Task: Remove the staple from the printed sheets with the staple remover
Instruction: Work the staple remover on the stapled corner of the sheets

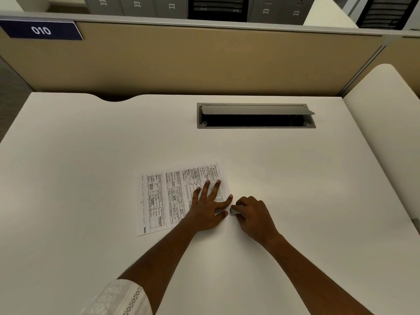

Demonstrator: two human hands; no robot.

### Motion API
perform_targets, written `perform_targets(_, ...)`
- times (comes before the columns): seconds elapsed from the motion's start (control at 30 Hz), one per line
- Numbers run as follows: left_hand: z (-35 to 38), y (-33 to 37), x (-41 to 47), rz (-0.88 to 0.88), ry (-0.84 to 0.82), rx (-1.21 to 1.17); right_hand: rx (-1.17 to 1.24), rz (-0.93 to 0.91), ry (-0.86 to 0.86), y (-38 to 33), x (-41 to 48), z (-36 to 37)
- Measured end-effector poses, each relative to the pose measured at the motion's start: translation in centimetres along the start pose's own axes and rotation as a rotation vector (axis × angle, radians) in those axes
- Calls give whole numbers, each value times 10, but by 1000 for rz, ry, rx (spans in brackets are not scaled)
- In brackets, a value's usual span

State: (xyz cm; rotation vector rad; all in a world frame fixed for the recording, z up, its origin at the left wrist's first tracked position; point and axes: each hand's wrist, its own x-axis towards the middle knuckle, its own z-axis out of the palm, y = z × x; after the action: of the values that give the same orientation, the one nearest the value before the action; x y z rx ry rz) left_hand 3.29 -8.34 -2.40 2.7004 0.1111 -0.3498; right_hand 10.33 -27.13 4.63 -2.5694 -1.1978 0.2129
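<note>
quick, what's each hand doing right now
Left hand: open, fingers spread flat, pressing on the printed sheets.
Right hand: closed on the staple remover, at the sheets' near right corner.

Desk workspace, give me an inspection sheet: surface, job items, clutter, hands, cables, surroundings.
Surface: white desk, bare around the work.
Job's things: printed sheets lie flat; staple remover at their right edge; staple itself too small to see.
Clutter: nothing seen.
Hands: left hand spread flat on the sheets; right hand has its grip on the remover.
Cables: none seen; cable hatch has its lid raised, inside dark.
Surroundings: beige partition with a 010 sign; grey lockers behind.
</note>
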Motion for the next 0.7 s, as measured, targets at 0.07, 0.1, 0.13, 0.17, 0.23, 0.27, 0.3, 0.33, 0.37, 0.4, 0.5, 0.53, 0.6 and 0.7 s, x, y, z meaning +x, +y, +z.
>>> perform_targets(0.07,-1,1,0,2,-2,-12,-36,-78,43,1,-1,1)
perform_targets(0.1,-1,1,0,3,0,-12,-51,-115,59,1,-1,1)
perform_targets(0.13,-1,1,0,3,0,-9,-59,-144,73,2,0,2)
perform_targets(0.17,-2,1,-1,3,0,-7,-63,-166,86,3,-1,3)
perform_targets(0.23,-2,2,-1,2,-2,-6,-74,-197,107,5,-3,5)
perform_targets(0.27,-2,2,-1,1,-4,-4,-81,-210,115,5,-5,6)
perform_targets(0.3,-3,2,-1,1,-6,1,-90,-222,122,6,-6,7)
perform_targets(0.33,-3,2,0,1,-7,7,-96,-233,127,6,-8,9)
perform_targets(0.37,-3,2,0,1,-8,12,-101,-243,129,6,-9,9)
perform_targets(0.4,-3,2,0,2,-8,14,-102,-247,129,6,-9,10)
perform_targets(0.5,-2,2,-1,3,-9,8,-30,-163,106,7,-7,8)
perform_targets(0.53,-2,1,0,3,-12,8,19,-103,88,9,-6,6)
perform_targets(0.6,-2,1,-1,2,-17,11,88,-1,33,12,-3,2)
perform_targets(0.7,-2,1,-2,5,-6,9,117,37,-49,16,-1,-1)
